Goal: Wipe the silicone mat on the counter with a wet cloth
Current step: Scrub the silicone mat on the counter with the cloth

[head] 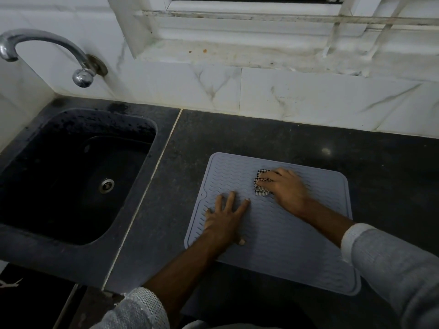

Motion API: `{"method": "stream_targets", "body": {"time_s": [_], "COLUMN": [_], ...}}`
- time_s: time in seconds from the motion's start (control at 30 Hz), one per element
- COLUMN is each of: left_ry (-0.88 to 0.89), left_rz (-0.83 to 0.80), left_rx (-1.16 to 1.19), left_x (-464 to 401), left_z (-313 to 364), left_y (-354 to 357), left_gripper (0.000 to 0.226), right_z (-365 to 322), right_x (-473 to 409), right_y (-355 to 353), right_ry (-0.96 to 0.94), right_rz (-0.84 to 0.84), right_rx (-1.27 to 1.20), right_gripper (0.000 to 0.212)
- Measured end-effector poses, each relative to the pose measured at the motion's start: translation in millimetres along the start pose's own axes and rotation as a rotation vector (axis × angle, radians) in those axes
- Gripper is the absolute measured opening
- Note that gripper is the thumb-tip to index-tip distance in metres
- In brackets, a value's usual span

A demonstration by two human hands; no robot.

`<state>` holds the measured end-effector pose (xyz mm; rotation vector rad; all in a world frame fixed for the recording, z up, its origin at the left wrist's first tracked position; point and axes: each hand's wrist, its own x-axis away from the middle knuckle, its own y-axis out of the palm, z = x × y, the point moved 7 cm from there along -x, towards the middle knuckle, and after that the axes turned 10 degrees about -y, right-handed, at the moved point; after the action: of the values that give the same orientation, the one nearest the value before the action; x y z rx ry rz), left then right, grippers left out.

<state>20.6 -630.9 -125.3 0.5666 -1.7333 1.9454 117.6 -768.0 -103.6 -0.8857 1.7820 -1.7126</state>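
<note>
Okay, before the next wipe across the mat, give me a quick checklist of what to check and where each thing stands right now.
1. Mat held steady: ok. The left hand lies flat, fingers spread, on the silicone mat.
2. Cloth in hand: ok. The right hand holds the checked cloth against the mat's far part.
3. Mat flat on the counter: ok where visible; the near right corner seems to reach the counter's front edge.
4. Cloth wet enough: cannot tell.
5. Area left to wipe: cannot tell; no wet streaks show in this dim light.
6. Path clear: not ok for the near left part, because the left hand covers it.
</note>
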Motion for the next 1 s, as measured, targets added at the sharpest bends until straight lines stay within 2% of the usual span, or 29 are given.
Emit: {"method": "stream_targets", "body": {"time_s": [0.2,0.4,0.5,0.7,0.77,0.87,1.0], "left_ry": [0.059,0.147,0.142,0.118,0.111,0.114,0.121], "left_rz": [0.087,0.052,0.008,-0.024,-0.035,-0.031,-0.017], "left_rx": [-0.036,-0.064,-0.037,-0.035,-0.041,-0.042,-0.046], "left_x": [5,6,7,5,3,0,-2], "left_z": [21,63,66,67,67,65,64], "left_y": [-7,-9,-2,-1,0,1,4], "left_gripper": [0.106,0.104,0.103,0.108,0.110,0.110,0.110], "right_z": [3,11,6,-5,-14,-8,17], "right_x": [5,12,11,-11,-20,-16,18], "right_y": [-1,-9,-12,-25,-20,-3,-6], "right_ry": [0.039,0.129,0.071,-0.042,-0.109,-0.068,-0.111], "right_rz": [0.041,0.057,0.049,0.204,0.141,0.020,0.046], "right_rx": [-0.116,-0.343,-0.259,-0.179,-0.122,-0.124,-0.068], "right_gripper": [0.052,0.057,0.051,0.044,0.043,0.042,0.039]}}
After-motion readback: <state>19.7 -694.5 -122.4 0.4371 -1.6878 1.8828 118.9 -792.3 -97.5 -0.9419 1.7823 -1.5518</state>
